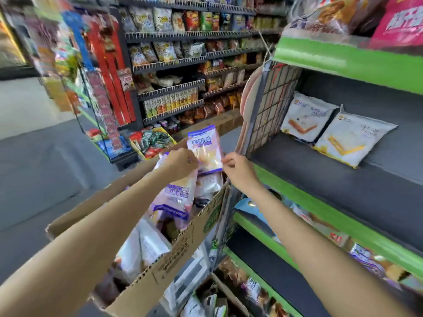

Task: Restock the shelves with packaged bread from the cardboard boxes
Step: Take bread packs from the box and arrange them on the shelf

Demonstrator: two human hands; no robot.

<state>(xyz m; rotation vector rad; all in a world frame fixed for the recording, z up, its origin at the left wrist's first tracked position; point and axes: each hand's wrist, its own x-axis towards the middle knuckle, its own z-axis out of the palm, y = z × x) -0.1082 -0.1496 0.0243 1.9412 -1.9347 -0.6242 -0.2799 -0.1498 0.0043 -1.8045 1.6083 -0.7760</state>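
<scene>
Above the open cardboard box (183, 243), your left hand (180, 163) and right hand (238, 169) each pinch a side edge of one purple-and-white bread packet (204, 148), held upright just beside the green-edged shelf (343, 193), where two white packets (332, 129) lie.

Across the aisle from you stands a dark snack rack (174, 65) with wire-fronted tiers of chip bags (labels too blurred to read). Red hanging strips (109, 72) of small packets run down its left end. A yellow bin (153, 140) of wrapped sweets sits on the grey floor (45, 161).
</scene>
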